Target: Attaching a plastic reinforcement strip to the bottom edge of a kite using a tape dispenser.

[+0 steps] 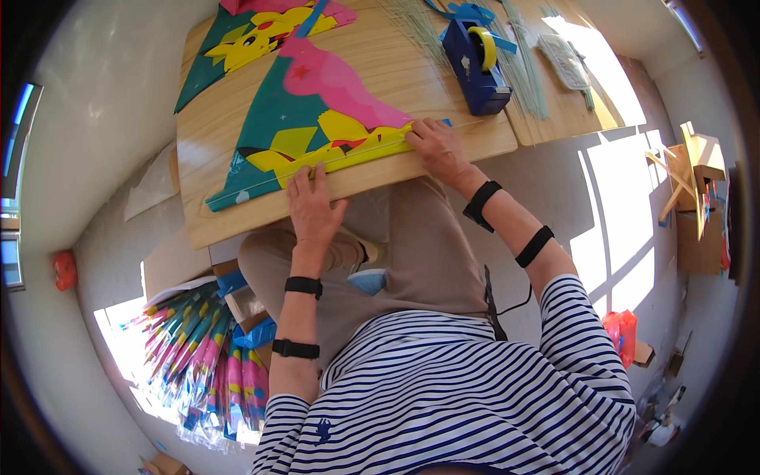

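A thin plastic kite [269, 103] in green, pink and yellow with a cartoon figure lies folded on the wooden table [380, 87]. Its long near edge slants up to the right, and a thin pale rod [261, 187] runs along it. My left hand [313, 202] rests on this edge near its middle, fingers stretched out and touching the yellow part. At the edge's right end, the fingers of my right hand [438, 149] are closed on the kite. A small blue piece [446, 123] shows just past them.
A blue tape dispenser [467, 75] stands beyond my right hand. Thin rods [526, 79] and a clear plastic tray [564, 62] lie farther right. Another kite [237, 59] is at the far left. Many bundled kites [198, 356] lie on the floor at left.
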`<state>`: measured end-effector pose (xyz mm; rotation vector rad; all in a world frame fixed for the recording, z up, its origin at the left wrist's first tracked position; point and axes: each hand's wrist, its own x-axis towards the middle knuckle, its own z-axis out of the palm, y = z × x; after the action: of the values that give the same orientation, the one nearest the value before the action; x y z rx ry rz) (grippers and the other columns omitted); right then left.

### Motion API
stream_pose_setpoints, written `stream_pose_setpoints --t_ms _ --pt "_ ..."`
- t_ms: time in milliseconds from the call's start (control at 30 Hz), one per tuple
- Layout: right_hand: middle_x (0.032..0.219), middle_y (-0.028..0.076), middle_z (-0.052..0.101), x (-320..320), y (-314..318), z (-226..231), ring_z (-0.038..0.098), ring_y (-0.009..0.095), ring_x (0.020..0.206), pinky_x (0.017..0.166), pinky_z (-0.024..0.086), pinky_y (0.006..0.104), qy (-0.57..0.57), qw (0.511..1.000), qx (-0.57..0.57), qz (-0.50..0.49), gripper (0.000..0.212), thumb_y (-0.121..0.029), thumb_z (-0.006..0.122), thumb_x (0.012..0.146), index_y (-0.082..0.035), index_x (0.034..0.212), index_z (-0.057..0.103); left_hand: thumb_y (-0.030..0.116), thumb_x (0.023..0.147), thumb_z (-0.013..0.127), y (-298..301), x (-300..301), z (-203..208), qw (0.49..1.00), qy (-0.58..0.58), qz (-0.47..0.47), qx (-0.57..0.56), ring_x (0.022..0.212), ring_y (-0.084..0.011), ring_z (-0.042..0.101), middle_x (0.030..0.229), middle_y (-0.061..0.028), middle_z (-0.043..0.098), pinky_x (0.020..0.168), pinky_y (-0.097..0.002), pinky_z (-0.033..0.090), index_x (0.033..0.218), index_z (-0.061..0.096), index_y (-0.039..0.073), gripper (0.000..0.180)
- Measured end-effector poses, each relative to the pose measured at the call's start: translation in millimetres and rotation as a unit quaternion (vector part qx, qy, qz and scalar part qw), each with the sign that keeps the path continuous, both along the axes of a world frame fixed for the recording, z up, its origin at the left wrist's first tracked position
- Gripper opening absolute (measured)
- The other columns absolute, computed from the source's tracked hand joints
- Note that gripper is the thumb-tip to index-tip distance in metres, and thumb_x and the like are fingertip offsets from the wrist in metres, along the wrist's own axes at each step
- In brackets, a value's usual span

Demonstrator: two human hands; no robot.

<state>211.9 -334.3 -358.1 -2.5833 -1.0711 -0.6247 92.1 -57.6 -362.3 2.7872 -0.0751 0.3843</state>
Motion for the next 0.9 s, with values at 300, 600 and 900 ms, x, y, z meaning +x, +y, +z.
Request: stream_pose_setpoints --t_ms 300,600,900 --pt "0.102 0.011 0.062 -11 4 -5 0.061 0.028 0.100 0.086 0.050 0.0399 -0.053 0.997 -0.029 -0.043 0.013 -0.011 0.061 0.083 -0.005 0.093 0.067 0.028 0.071 0.087 3 2 3 0.999 -0.013 -0.021 0.020 0.131 -0.0409 0.047 0.138 -0.0174 0.052 0.113 -0.0521 0.038 0.141 0.057 0.001 0.080" --pt "0.104 0.012 0.063 -28 1 0 0.062 0.031 0.103 0.087 0.052 0.0418 -0.030 0.996 0.016 -0.079 0.021 -0.010 0.061 0.085 0.000 0.101 0.069 0.028 0.071 0.087 3 3 7 0.999 -0.008 -0.022 0.033 0.129 -0.0402 0.049 0.136 -0.0168 0.054 0.111 -0.0510 0.040 0.140 0.058 0.001 0.079" --pt "0.090 0.009 0.068 59 -101 56 0.065 0.024 0.075 0.065 0.051 0.0370 -0.024 0.871 0.228 -0.434 0.022 -0.019 0.075 0.090 0.000 0.101 0.071 0.027 0.069 0.089 0 3 9 0.999 -0.002 -0.025 0.034 0.130 -0.0378 0.048 0.136 -0.0143 0.053 0.112 -0.0511 0.038 0.140 0.057 0.003 0.081"
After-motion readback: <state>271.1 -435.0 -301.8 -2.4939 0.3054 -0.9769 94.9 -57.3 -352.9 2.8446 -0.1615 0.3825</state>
